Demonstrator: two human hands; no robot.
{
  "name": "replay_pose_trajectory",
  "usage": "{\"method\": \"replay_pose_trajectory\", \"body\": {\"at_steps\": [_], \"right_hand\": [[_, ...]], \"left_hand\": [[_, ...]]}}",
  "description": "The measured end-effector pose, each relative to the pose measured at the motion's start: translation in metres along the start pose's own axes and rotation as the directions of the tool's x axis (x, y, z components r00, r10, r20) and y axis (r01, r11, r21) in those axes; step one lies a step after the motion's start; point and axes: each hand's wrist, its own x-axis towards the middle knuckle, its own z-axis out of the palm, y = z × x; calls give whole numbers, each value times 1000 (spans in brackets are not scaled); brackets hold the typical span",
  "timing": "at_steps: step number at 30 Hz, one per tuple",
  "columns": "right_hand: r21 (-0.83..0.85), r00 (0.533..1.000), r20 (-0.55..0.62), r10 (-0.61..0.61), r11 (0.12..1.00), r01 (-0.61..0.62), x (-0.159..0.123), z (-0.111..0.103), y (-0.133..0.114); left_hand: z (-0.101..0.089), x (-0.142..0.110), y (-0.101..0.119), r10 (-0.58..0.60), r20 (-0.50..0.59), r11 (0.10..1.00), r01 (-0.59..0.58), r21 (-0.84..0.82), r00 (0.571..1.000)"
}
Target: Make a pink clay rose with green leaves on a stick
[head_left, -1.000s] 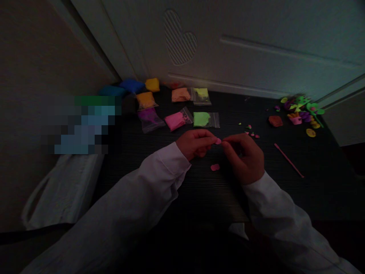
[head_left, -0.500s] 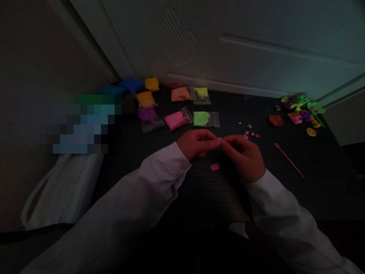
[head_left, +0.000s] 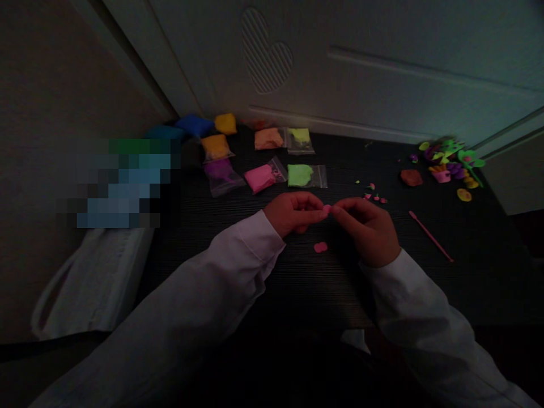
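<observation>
Between my two hands is a small piece of pink modelling clay (head_left: 326, 209). My left hand (head_left: 293, 213) is closed, pinching the clay between thumb and forefinger. From the other side my right hand (head_left: 369, 229) has thumb and forefinger pressed together at the clay's edge. A flattened pink clay piece (head_left: 320, 247) lies on the dark table just below the hands. Tiny pink and green clay bits (head_left: 375, 197) are scattered beyond my right hand. A thin pink modelling tool (head_left: 431, 236) rests to the right of it.
Bags of pink clay (head_left: 260, 178), green clay (head_left: 300, 175), orange clay (head_left: 216, 147) and other colours line the back left. Clay flowers (head_left: 454, 161) and a reddish-brown lump (head_left: 411, 177) sit at the back right. A white bag (head_left: 97, 283) stands left. A panelled white surface (head_left: 314, 85) rises behind the table.
My right hand has shifted slightly right, its fingertips a little farther from my left fingertips. More of the pink clay shows between them.
</observation>
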Motion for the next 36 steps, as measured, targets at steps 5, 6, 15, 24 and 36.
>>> {"method": "replay_pose_trajectory", "body": {"at_steps": [5,6,15,24,36], "right_hand": [[-36,1000,20,-10,999,11,1,-2,1],[-59,999,34,-14,998,16,0,-5,2],[-337,917,396,-39,923,185,-13,-36,8],[-445,898,436,-53,855,266,-10,-27,10],[-492,903,427,-36,829,266,-11,-26,13]], "left_hand": [[-1,0,1,-23,20,998,24,-61,1000],[-1,1,2,-35,30,995,37,-98,999],[-9,5,9,-93,-19,955,83,-284,996],[-8,6,10,-93,-13,956,85,-281,996],[-7,6,11,-88,-8,962,83,-261,996]]}}
